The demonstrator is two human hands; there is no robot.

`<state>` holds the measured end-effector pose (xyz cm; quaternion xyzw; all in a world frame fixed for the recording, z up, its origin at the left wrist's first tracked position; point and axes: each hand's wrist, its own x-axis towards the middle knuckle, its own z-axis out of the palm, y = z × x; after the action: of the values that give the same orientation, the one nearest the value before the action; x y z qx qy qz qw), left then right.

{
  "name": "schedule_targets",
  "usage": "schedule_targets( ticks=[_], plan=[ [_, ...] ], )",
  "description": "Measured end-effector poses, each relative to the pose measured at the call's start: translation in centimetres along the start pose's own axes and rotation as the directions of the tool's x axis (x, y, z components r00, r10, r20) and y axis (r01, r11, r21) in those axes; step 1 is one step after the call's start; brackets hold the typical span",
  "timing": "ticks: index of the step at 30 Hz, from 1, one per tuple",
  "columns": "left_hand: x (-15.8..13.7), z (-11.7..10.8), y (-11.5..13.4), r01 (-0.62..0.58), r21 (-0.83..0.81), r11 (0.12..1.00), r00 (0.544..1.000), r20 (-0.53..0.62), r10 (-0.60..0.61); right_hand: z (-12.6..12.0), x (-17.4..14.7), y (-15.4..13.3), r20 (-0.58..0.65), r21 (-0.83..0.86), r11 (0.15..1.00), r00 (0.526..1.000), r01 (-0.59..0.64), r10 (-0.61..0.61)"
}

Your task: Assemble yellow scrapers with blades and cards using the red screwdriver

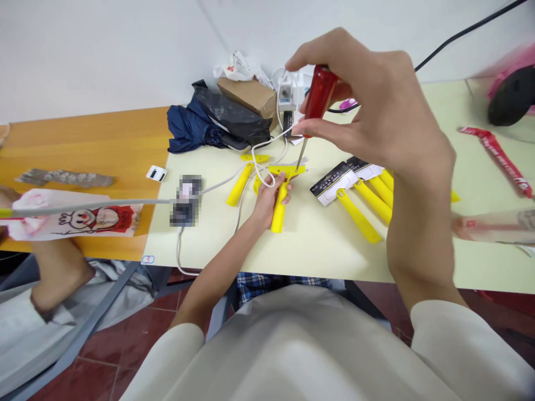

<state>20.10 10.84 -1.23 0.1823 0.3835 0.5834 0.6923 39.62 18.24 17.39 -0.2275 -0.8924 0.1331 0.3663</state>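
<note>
My left hand [267, 201] is closed round the neck of a yellow scraper [279, 214] above the pale table, its wide head turned away from me. In my right hand [368, 106] a screwdriver [320, 92] with a red handle points down, held between thumb and fingers. The tip of its thin shaft meets the right part of the scraper's head, where a small screw seems to sit. Another yellow scraper [239, 185] lies just left of my left hand. Several packaged yellow scrapers [359, 223] with black-and-white cards lie to the right, partly behind my right forearm.
A white cable [240, 209] loops across the table near my left hand. Dark bags [234, 117], a brown cardboard box [249, 96] and a white plug unit [291, 92] stand by the wall. At left, another person's arm [62, 267] rests near a printed paper bag [96, 218].
</note>
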Motion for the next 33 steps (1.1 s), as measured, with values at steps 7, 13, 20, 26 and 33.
schedule_targets(
  ticks=[7,13,20,26,33],
  plan=[
    [-0.05,0.12,0.06,0.011,0.013,1.000,1.000,-0.025,-0.011,0.02,-0.15,-0.70,0.076,0.046,0.997,0.996,-0.059,0.056],
    [-0.14,0.23,0.13,0.015,0.001,1.000,0.999,-0.046,-0.015,-0.09,-0.07,-0.61,0.101,0.051,0.997,0.993,-0.060,0.054],
    [-0.01,-0.10,-0.04,0.008,-0.001,1.000,1.000,-0.013,-0.008,-0.04,-0.05,-0.07,0.015,-0.047,0.998,0.999,-0.039,0.040],
    [0.02,-0.05,-0.07,-0.005,0.007,1.000,1.000,-0.013,0.005,-0.38,-0.22,-0.07,0.017,0.070,0.998,1.000,0.001,-0.002],
    [0.03,0.04,-0.08,0.009,0.025,1.000,0.998,-0.062,-0.008,-0.82,-0.43,-0.25,0.068,0.003,0.998,0.996,-0.059,0.059]
  ],
)
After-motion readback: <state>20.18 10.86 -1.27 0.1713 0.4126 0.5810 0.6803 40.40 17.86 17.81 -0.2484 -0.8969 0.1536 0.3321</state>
